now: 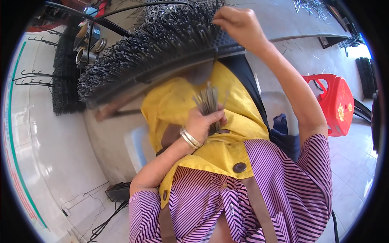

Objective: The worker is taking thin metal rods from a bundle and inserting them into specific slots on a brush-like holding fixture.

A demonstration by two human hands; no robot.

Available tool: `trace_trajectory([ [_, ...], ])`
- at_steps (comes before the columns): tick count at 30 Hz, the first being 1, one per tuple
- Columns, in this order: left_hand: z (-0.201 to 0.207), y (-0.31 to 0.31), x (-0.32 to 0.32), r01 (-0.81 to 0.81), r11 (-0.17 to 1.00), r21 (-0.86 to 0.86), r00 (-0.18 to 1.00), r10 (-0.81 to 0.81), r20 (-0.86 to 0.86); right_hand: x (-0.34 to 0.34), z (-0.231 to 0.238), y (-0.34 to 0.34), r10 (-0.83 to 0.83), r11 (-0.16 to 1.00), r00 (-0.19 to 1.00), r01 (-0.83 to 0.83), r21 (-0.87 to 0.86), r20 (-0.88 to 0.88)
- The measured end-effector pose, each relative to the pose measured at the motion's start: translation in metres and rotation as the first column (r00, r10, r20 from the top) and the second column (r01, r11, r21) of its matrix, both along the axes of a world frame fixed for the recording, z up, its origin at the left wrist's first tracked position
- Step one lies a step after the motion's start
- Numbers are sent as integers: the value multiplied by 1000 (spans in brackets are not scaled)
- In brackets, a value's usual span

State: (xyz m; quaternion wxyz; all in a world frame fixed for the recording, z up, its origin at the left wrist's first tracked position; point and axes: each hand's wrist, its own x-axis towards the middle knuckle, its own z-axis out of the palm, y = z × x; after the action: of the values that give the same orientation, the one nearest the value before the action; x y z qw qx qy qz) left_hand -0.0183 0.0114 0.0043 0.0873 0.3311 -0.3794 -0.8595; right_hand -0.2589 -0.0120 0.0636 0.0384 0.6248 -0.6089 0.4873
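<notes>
Bundle of thin grey rods point(208, 101) over the lap, clamped in left hand point(200, 124); right hand point(240, 26) well apart from it, up by the right end of a dense mass of dark rods point(158, 56), fingertips bunched; whether they grip one I can't tell from my end; yellow apron point(245, 111) beneath the bundle; bangles point(189, 139) on left wrist; red stool point(343, 95) off right.

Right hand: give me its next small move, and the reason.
Probably reach down to the bunch of thin grey rods: the left hand grips several, while the right hand is beside the upright dark rods, with no rod clearly visible in it.
</notes>
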Motion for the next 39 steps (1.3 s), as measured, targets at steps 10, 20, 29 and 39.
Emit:
trace_trajectory([
  [10, 1, 0, -1, -77, 994, 82, 997, 77, -5, 23, -11, 17, -245, 954, 943, 276, 117, -226],
  [20, 10, -2, -1, -74, 988, 138, 984, 95, -152, 87, -15, 84, -92, 826, 591, -404, 393, 801],
  [29, 1, -3, 2, -81, 989, 121, 989, 95, -115, 37, 2, 56, -200, 979, 726, 124, 161, 658],
  [39, 2, -2, 2, -41, 995, 87, 993, 50, -104, 17, -10, 17, -289, 929, 949, 310, -201, 128],
])
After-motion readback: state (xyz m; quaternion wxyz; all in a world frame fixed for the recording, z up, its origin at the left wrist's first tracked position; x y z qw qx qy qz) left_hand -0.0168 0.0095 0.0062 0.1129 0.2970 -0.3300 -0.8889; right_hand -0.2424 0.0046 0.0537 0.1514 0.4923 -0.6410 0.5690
